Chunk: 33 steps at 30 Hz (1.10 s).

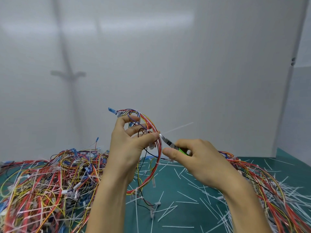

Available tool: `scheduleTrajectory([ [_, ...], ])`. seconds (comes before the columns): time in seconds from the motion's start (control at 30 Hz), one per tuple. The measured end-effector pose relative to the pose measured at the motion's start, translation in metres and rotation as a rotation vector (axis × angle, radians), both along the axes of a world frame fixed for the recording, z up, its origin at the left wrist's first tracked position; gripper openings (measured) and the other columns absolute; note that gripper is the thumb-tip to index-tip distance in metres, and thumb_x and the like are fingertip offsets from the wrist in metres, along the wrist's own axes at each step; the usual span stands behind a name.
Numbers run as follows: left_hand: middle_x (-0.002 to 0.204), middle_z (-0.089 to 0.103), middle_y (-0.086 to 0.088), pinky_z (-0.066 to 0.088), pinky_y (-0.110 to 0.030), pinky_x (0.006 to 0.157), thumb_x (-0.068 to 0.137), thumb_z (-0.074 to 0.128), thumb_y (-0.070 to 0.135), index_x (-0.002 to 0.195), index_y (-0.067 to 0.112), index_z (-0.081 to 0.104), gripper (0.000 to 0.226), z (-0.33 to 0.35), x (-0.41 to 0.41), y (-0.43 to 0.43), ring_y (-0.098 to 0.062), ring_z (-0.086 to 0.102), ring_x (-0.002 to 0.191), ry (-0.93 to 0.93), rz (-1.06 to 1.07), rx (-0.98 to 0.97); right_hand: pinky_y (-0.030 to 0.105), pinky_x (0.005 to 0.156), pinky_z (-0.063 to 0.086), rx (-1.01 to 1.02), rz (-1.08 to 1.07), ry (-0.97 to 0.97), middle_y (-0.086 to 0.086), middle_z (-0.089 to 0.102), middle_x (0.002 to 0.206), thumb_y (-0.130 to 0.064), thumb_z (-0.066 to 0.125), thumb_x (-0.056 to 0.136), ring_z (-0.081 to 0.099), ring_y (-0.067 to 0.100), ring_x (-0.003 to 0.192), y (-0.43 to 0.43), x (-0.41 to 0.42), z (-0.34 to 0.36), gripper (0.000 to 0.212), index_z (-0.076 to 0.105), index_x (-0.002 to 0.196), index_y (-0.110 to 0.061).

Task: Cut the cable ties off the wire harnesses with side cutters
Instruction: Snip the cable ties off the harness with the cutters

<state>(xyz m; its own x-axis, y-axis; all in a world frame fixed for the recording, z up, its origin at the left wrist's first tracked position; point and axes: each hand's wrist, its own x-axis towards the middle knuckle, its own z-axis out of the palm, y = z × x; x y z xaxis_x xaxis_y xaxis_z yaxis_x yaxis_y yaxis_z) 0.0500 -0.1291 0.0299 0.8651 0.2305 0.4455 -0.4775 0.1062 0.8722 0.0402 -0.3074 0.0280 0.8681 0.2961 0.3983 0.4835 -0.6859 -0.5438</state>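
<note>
Hands meet in mid-air above the green tabletop (188,216), in front of a pale wall (168,56). The left hand (129,145) holds a harness (159,148), a loop of mostly red and yellow wires. Its grip is closed, with the thumb tip pressed toward the fingers and the bundle pinched between them near the top of the loop. Above the grip the wires arch over the fingertips to a blue connector (111,109). Below it the loop hangs down past the wrist; whether its lowest part touches the tabletop cannot be told.

The right hand (193,158) has its grip curled round the green handles of the cutters (170,144), thumb on the near side and fingers wrapped over the far one. The cutters point up and left, and their metal nose lies at the bundle just beside the left thumb tip, to the right of the pinch. Whether the jaws stand open or closed cannot be told, as the nose is small and a little blurred. A white tie (180,127) sits on the bundle at that spot, its long tail sticking out to the upper right, away from both hands.

On the left of the tabletop lies a big pile (47,182) of tangled harnesses, many with white ties on them. A second heap (262,180) lies on the right, behind the right forearm. Between them white offcuts (186,195) are strewn over the green surface.
</note>
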Motion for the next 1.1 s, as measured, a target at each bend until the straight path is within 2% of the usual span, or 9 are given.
scheduleTrajectory([
  [0.17,0.093,0.073,-0.011,0.061,-0.034,0.067,0.067,0.081,-0.007,0.108,0.018,0.053,0.055,0.0,-0.001,-0.003,-0.022,0.072,0.07,0.005,0.002,-0.001,0.034,0.058,0.036,0.004,-0.008,-0.001,0.007,0.062,0.069,-0.087,0.025,0.061,0.046,0.022,0.061,-0.001,0.0,0.001,0.084,0.069,0.083,-0.018],
  [0.27,0.095,0.073,-0.012,0.062,-0.034,0.067,0.067,0.082,-0.006,0.108,0.018,0.054,0.055,0.0,-0.001,-0.004,-0.023,0.073,0.072,0.011,-0.004,-0.005,0.031,0.055,0.033,0.039,-0.017,0.005,-0.004,0.054,0.055,-0.079,0.038,0.075,0.041,0.01,0.05,-0.002,0.0,0.0,0.064,0.07,0.075,-0.024],
  [0.37,0.097,0.073,-0.013,0.061,-0.036,0.068,0.068,0.082,-0.007,0.108,0.018,0.054,0.055,0.0,-0.001,-0.004,-0.026,0.073,0.075,0.016,-0.011,-0.002,0.03,0.054,0.031,0.045,-0.018,0.01,-0.012,0.05,0.05,-0.072,0.044,0.08,0.041,0.008,0.049,-0.003,0.001,-0.001,0.054,0.069,0.07,-0.026],
  [0.6,0.098,0.073,-0.017,0.058,-0.044,0.079,0.071,0.078,-0.009,0.112,0.014,0.052,0.053,0.0,0.0,-0.002,-0.035,0.072,0.089,0.017,-0.069,-0.014,0.032,0.054,0.042,0.134,0.058,0.057,-0.001,0.05,0.049,-0.064,0.052,0.086,0.044,0.009,0.043,-0.004,0.004,-0.004,0.049,0.068,0.067,-0.023],
  [0.7,0.082,0.072,-0.008,0.052,-0.039,0.069,0.073,0.08,0.004,0.112,0.016,0.053,0.049,0.001,-0.001,0.001,-0.023,0.068,0.072,0.024,-0.113,-0.028,0.03,0.048,0.046,0.376,0.066,0.123,-0.002,0.056,0.05,-0.058,0.057,0.088,0.052,0.011,0.042,-0.005,0.005,-0.005,0.048,0.068,0.069,-0.016],
  [0.8,0.068,0.064,0.001,0.046,-0.03,0.06,0.072,0.077,0.015,0.108,0.015,0.055,0.042,-0.001,0.002,0.008,-0.014,0.057,0.06,0.04,-0.105,-0.045,0.032,0.051,0.05,0.389,0.02,0.169,-0.001,0.059,0.055,-0.059,0.062,0.083,0.057,0.01,0.045,-0.005,0.007,-0.006,0.047,0.067,0.076,-0.013],
  [0.87,0.066,0.059,0.0,0.041,-0.028,0.061,0.073,0.073,0.015,0.102,0.014,0.056,0.035,-0.001,0.003,0.01,-0.012,0.051,0.057,0.025,-0.124,-0.105,0.035,0.057,0.054,0.402,0.003,0.166,0.004,0.059,0.057,-0.053,0.067,0.082,0.059,0.009,0.048,-0.002,0.01,-0.008,0.041,0.067,0.081,-0.012],
  [1.0,0.071,0.053,0.002,0.045,-0.024,0.064,0.076,0.064,0.018,0.099,0.012,0.052,0.027,0.001,0.002,0.009,-0.007,0.047,0.055,-0.045,-0.252,-0.214,0.029,0.056,0.053,0.53,0.081,0.188,-0.01,0.061,0.052,-0.038,0.076,0.082,0.06,0.009,0.049,0.012,0.016,-0.014,0.02,0.072,0.084,-0.019],
  [1.1,0.069,0.046,0.005,0.044,-0.027,0.073,0.082,0.058,0.018,0.089,0.015,0.049,0.012,0.003,0.0,0.006,-0.006,0.042,0.055,-0.056,-0.403,-0.284,0.034,0.058,0.052,0.55,0.103,0.17,-0.01,0.06,0.05,-0.036,0.076,0.082,0.059,0.011,0.048,0.024,0.021,-0.02,0.018,0.074,0.085,-0.018],
])
